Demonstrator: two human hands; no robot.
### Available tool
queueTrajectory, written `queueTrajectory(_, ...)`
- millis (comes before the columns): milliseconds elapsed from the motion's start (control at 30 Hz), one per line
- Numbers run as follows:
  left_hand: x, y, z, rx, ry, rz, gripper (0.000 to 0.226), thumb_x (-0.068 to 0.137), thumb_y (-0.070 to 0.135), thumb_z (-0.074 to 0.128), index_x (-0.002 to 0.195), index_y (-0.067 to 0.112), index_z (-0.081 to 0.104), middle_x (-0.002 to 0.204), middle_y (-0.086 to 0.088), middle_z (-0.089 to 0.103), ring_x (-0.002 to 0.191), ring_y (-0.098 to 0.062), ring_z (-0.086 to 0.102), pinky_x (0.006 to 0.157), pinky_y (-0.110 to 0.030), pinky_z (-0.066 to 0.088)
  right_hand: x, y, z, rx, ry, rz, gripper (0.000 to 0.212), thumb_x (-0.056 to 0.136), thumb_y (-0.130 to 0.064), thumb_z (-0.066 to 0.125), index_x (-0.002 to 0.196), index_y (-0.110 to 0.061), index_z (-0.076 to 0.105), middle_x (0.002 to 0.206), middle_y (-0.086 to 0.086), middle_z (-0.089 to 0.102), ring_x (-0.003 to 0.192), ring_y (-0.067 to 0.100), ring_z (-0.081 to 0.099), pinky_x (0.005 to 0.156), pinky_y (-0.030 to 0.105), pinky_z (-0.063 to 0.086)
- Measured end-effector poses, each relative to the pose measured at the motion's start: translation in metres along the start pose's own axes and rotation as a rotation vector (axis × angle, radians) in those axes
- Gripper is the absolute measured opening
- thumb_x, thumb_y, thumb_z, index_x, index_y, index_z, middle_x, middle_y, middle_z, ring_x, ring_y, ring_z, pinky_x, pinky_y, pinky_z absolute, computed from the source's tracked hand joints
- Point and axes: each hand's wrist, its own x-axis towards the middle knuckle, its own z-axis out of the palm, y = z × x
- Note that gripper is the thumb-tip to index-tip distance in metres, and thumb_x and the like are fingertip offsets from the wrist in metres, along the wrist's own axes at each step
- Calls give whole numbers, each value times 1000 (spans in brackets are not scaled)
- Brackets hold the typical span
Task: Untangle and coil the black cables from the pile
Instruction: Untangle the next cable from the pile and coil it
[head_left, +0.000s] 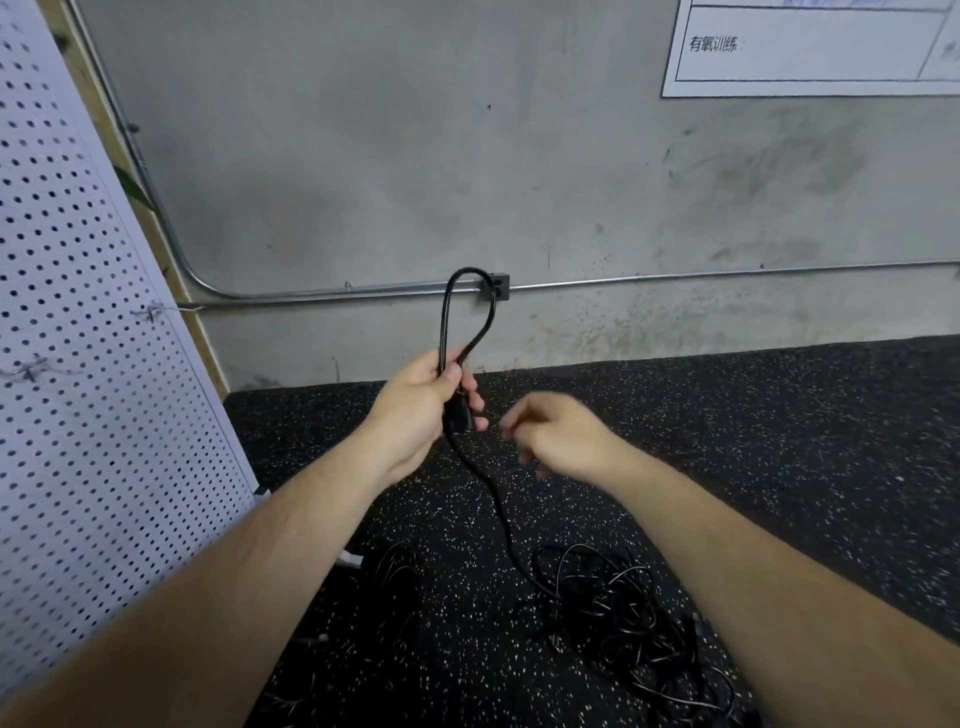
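Grey concrete wall (363, 156) is seen at the back, meeting a black rubber floor (779, 415) flecked with white. A white perforated panel (93, 312) is leaned along the left side, reaching down to the floor's left edge. A metal conduit (675, 278) is run low along the wall, with a small junction box (500, 287) fixed on it near the middle. A white notice (810, 47) with printed characters is posted at the upper right of the wall.

Two bare forearms are stretched forward from the lower corners. The left hand (415, 410) is raised above the middle of the floor, and its fingers (470, 389) are curled round a black cable (444, 312). A narrow upright loop of that cable is held above the fist, and a dark plug (460, 415) is gripped in the palm. From the fist the cable is trailed down to the floor.

Just beside it, the right hand (561, 431) is blurred. Its fingers are loosely curled and nothing is seen in them.

Near the floor's front edge, left of centre, a small bunch of thin black wires (389, 566) is lain beside a small white object (350, 560), too small to be identified. Towards the front right, the tangled pile of black cables (618, 613) is spread on the floor, and the held cable is led into it.
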Motion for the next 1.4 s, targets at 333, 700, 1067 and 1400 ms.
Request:
queueTrajectory(333,-14,49,-39,-128,187,233,27,108,3,38,119,13,61,85,-5,56,71,-16,60,69,-38,62,28,77,65,-123,-345,224,16,108,-31,47,104,-23,60,102,3,63,82,14,61,64,26,51)
queueTrajectory(700,-5,36,-80,386,306,290,29,108,5,42,119,21,62,94,-9,64,83,-19,67,82,-34,62,33,42,-5,175,-14,201,36,107,-34,48,107,-1,62,79,9,75,53,12,59,49,25,48)
queueTrajectory(1067,9,-16,-47,826,89,302,44,107,12,46,148,27,49,109,3,68,94,0,69,95,-31,55,27,-43,-30,944,91,104,23,109,-26,45,96,-9,54,70,4,64,43,6,44,40,17,36)
queueTrajectory(1400,7,-29,-27,969,-77,508,60,106,1,45,158,26,29,101,11,53,100,7,55,92,-2,35,12,-69,-26,790,123,-120,24,97,-26,69,101,-2,68,96,12,71,59,10,59,54,22,46)
